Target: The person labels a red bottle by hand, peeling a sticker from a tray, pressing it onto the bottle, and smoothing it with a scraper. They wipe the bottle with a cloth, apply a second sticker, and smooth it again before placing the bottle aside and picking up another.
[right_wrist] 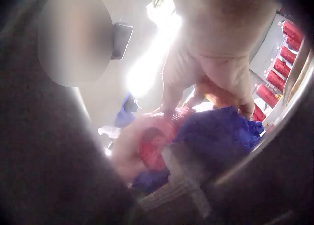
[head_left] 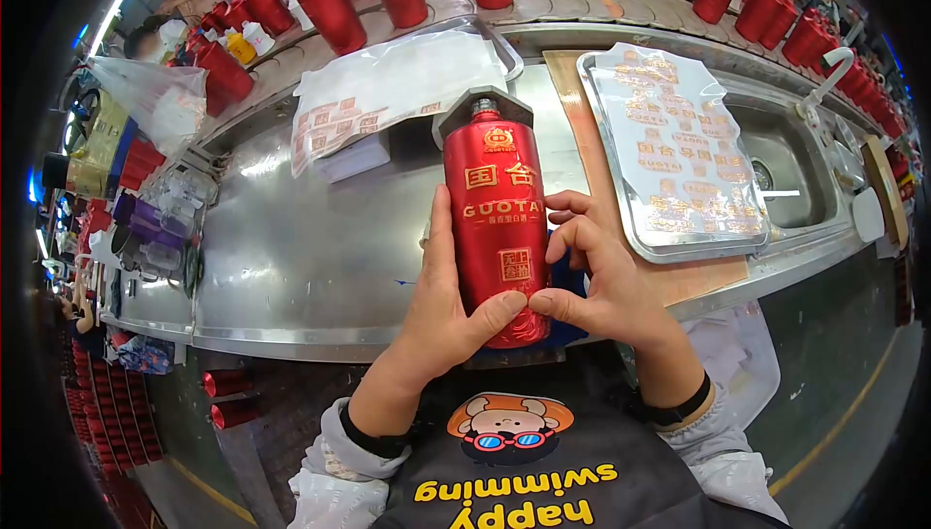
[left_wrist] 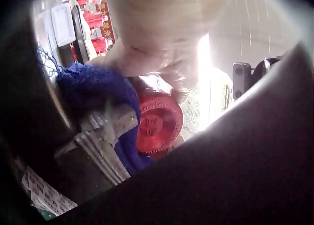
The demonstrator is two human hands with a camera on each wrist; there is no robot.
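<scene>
A red bottle (head_left: 485, 233) with gold lettering and a small square gold label (head_left: 514, 264) lies face up, its bare neck pointing away. My left hand (head_left: 434, 311) holds its left side, fingers stretched along the edge and thumb on the lower front. From the right, my right hand (head_left: 613, 287) holds it with bent fingers at the side, the thumb on the front below the square label. Blue cloth (left_wrist: 103, 87) lies under the bottle, whose round base (left_wrist: 159, 124) shows in the left wrist view. A grey angular holder (head_left: 452, 120) surrounds the neck end.
To the right, a metal tray (head_left: 635, 246) carries a sheet of gold stickers (head_left: 669, 141) on a wooden board (head_left: 574, 107). Another sticker sheet (head_left: 388, 78) covers a tray at back left. Beyond runs a conveyor (head_left: 582, 7) with red bottles; a sink (head_left: 790, 175) sits far right.
</scene>
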